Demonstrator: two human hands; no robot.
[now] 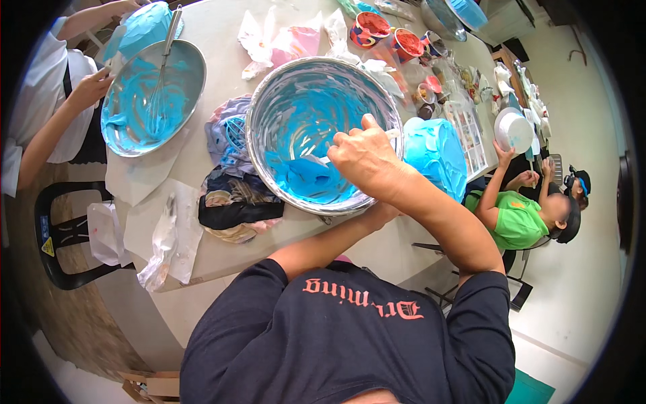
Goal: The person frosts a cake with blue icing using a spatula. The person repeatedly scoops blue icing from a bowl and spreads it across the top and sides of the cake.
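A large metal mixing bowl [256, 166] stands before me, its inner wall smeared with blue cream [298, 184]. My right hand [366, 154] reaches over the bowl's right side, closed around a spatula [392, 134] with a pale handle. The spatula's blade points down-left into the cream, partly coated. Low at the bowl's near right side is my left hand [384, 214]; its fingers are hidden behind my right forearm and the bowl, so its grip is unclear. Just right of the bowl sits a cake covered in blue cream [436, 154].
Folded cloths [239, 204] and a blue-smeared whisk [234, 132] lie left of the bowl. Another person's hand [92, 87] is beside a second metal bowl [199, 83]. Tubs of red cream [372, 24] and piping bags [298, 43] are behind. A person in green [522, 219] works at right.
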